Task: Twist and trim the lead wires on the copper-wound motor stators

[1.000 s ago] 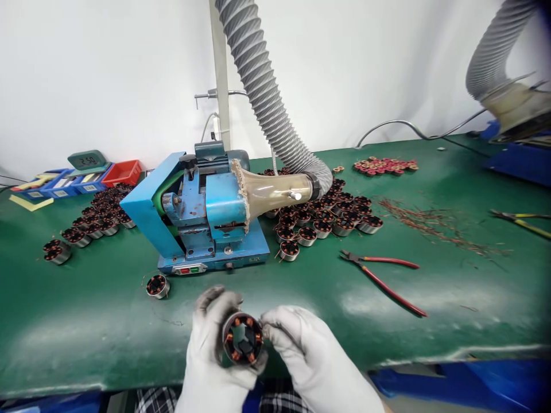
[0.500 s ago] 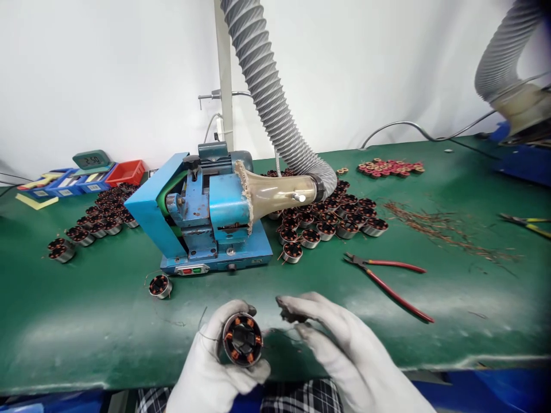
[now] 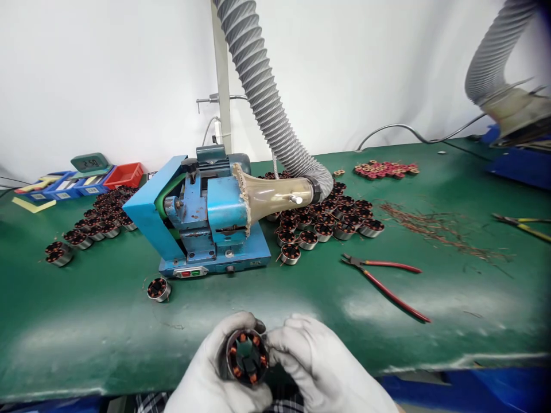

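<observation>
My left hand (image 3: 210,370), in a white glove, is wrapped round a motor stator (image 3: 248,366) with copper windings and a dark inner core. The stator's open face is turned up toward me at the table's front edge. Thumb and fingers of my right hand (image 3: 316,364), also gloved, are pinched together against the stator's right side. What lies between those fingertips is too small to tell. Ahead and to the left, a single stator (image 3: 159,289) stands on the green table (image 3: 107,321). Red-handled cutting pliers (image 3: 387,287) lie spread to the right of my hands.
A blue belt-driven machine (image 3: 228,206) stands ahead, a grey hose (image 3: 275,109) joined to its clear funnel. Several stators (image 3: 322,226) sit behind its right side, more (image 3: 101,221) at left. Wire scraps (image 3: 439,229), red rings (image 3: 383,169) and yellow-handled pliers (image 3: 523,225) lie to the right.
My right hand has moved left and down to the stator, and its fingers have closed at the stator's side. My left hand has lowered slightly with the stator.
</observation>
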The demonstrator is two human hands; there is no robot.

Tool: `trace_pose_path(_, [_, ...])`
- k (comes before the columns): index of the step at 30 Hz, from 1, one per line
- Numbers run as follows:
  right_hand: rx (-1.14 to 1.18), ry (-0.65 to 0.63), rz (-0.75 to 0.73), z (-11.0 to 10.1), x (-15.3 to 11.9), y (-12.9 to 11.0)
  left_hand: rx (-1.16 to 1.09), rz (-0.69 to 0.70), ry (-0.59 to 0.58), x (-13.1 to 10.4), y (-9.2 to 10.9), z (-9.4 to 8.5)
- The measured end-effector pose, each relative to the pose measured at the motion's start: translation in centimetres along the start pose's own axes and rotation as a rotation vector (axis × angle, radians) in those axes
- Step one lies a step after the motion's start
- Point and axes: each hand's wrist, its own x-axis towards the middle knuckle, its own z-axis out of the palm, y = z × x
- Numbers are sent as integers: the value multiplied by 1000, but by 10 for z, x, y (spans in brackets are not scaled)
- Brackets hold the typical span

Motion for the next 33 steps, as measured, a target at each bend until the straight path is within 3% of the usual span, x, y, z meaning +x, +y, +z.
trace_pose_path(4, [225, -165, 271, -6, 8, 1, 197, 249, -118, -1, 22, -8])
trace_pose_path(7, [273, -218, 341, -9, 13, 1, 567, 563, 26, -1, 26, -12])
trace_pose_path(10, [206, -191, 342, -7, 13, 1, 949, 717, 131, 1, 19, -14])
trace_pose_path(13, [-52, -85, 248, 3, 10, 0, 939, 720, 107, 3, 10, -10])
trace_pose_path(16, [-281, 59, 163, 12, 8, -2, 743, 579, 177, 2, 6, 0])
trace_pose_path(18, [-163, 88, 217, 12, 9, -3, 624, 550, 294, 0, 5, 5])
trace_pose_path(20, [165, 25, 318, 8, 11, -2, 604, 567, 319, -1, 4, 6])
trace_pose_path(22, [527, -79, 390, 3, 14, 0, 644, 548, 222, 0, 6, 1])
trace_pose_path(24, [727, -137, 409, 0, 16, 3, 575, 430, 50, 1, 10, -5])
trace_pose_path(27, [620, -135, 406, 1, 14, 6, 348, 249, -158, 3, 19, -12])
trace_pose_path(28, [526, -129, 402, 1, 13, 6, 357, 260, -189, 4, 20, -13])
trace_pose_path(30, [367, -123, 398, 2, 10, 5, 493, 423, -162, 4, 22, -14])
trace_pose_path(33, [275, -121, 396, 3, 8, 2, 806, 626, 59, 4, 18, -12])
